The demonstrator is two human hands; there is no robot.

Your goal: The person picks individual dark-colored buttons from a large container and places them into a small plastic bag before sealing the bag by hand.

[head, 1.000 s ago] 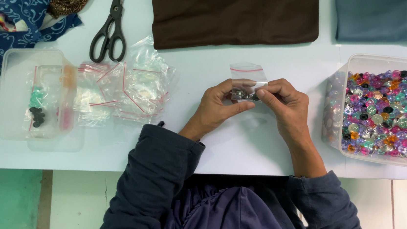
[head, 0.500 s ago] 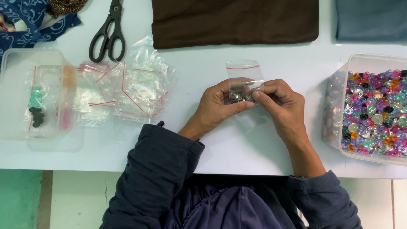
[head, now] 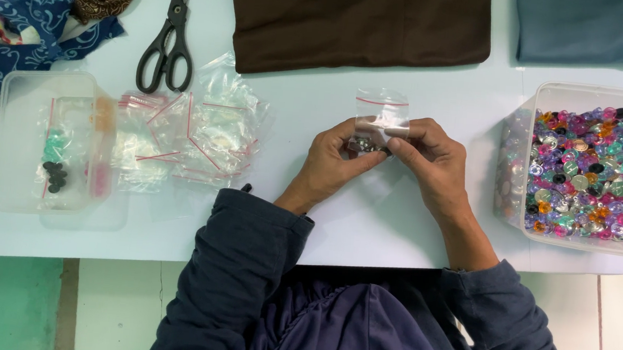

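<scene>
Fingertips of left hand and right hand pinch a small clear zip-seal plastic bag holding dark beads, which looks light, limp, slippery, best gripped at its sealed edge.

A small clear zip bag of thin glossy plastic with a red seal line is being pinched by both hands. Crinkled, shiny film is being shown by the heap of clear plastic zip bags. Glossy faceted plastic beads in many colours are being held in a translucent plastic tub. Matt brown woven cloth and black-handled metal scissors are being seen on the smooth, pale matt table.
</scene>
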